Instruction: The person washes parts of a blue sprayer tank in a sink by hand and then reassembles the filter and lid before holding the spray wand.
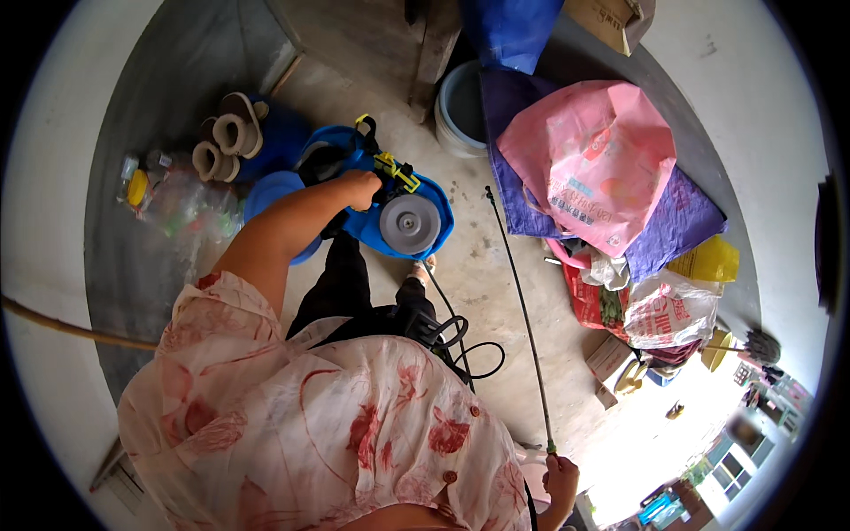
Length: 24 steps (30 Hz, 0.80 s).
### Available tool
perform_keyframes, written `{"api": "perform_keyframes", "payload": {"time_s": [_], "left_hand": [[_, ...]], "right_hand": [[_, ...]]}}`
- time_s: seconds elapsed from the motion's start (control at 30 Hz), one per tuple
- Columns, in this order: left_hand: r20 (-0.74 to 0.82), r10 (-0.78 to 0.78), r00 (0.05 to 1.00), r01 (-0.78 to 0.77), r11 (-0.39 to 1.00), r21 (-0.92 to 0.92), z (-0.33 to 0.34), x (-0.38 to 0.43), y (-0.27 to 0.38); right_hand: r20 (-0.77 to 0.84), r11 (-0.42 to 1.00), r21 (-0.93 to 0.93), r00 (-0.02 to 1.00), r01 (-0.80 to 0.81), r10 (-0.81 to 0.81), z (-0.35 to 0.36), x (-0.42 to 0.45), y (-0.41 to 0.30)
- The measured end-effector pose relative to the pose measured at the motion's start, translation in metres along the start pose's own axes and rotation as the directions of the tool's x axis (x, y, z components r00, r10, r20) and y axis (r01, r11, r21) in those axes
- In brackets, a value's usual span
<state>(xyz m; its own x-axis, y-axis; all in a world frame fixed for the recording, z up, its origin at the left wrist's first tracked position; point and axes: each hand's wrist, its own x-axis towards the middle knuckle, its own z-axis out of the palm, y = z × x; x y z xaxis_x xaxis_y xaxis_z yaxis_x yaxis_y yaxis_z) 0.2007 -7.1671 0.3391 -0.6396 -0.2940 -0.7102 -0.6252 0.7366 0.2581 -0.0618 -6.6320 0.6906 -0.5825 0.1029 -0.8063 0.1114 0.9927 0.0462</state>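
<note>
A blue backpack sprayer (372,229) with a round grey lid (410,224) stands on the concrete floor before my legs. My left hand (362,189) is closed at its top, on what looks like a black strap or handle; the fingers hide the exact part. Yellow buckles (397,171) and black straps lie beside that hand. In my right hand (561,481), low at the right, is the grip end of a long thin spray lance (520,302). Its dark nozzle end points away over the floor. A black hose (488,344) loops out beside my hip.
Left of the sprayer are a blue basin (272,192), boots (229,143) and bagged plastic bottles (186,202). A bucket (458,116) stands beyond, beside a pink bag (591,159) on purple sheeting (677,219). Plastic bags (674,308) and a carton (611,362) lie near the bright doorway.
</note>
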Motion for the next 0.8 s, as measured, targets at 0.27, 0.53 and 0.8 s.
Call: {"api": "perform_keyframes", "payload": {"time_s": [0.27, 0.53, 0.8], "left_hand": [[0.042, -0.021, 0.999, 0.024, 0.997, -0.072, -0.027, 0.048, -0.088], [0.104, -0.079, 0.991, 0.083, 0.996, -0.036, -0.047, 0.085, -0.172], [0.042, 0.0, 0.999, -0.001, 1.0, 0.011, -0.017, 0.106, -0.23]], "right_hand": [[0.071, 0.976, 0.109, 0.98, -0.19, 0.184, 0.04, -0.086, -0.02], [0.201, 0.825, 0.434, 0.931, -0.363, 0.304, 0.117, -0.141, -0.11], [0.166, 0.873, 0.32, 0.929, -0.368, 0.331, 0.149, -0.14, -0.191]]}}
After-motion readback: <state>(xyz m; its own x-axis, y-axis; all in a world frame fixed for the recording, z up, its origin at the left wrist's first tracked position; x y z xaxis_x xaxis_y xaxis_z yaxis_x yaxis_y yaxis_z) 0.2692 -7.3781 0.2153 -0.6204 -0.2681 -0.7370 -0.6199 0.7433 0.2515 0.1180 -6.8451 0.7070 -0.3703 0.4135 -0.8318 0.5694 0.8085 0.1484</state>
